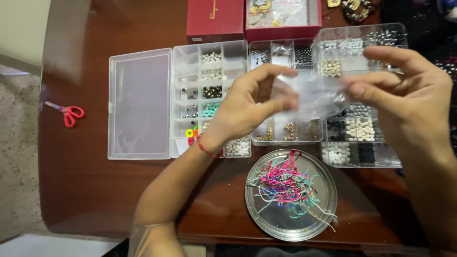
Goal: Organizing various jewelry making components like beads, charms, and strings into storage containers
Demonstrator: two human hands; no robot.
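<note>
- Above the middle of the counter (95, 190), the left hand (247, 107) and the right hand (404, 95) hold a small clear plastic bag (312, 95) between them, each pinching one side with thumb and fingers; the bag hangs in the air over the bead boxes.
- At the far edge of the counter stands a dark red box (214, 19) with a small gold mark on its lid, and just beside it on the right an open red box (283, 16) with clear packets and gold bits inside.
- Under the left hand lies a clear bead box (209, 85) with its lid (139, 102) folded flat to the left; its compartments hold white, black, teal and bright beads.
- A second clear bead box (285, 133) sits under the bag, and a third (362, 143), with white and black beads, lies under the right hand.
- Near the front edge, a round metal tray (266, 219) holds a tangle of pink, teal, white and blue threads (285, 183).
- Red-handled scissors (69, 113) lie alone near the left edge.
- A red cord bracelet (205, 148) circles the left wrist.
- The counter is glossy dark brown wood; beyond its left edge shows speckled grey flooring (19, 143).
</note>
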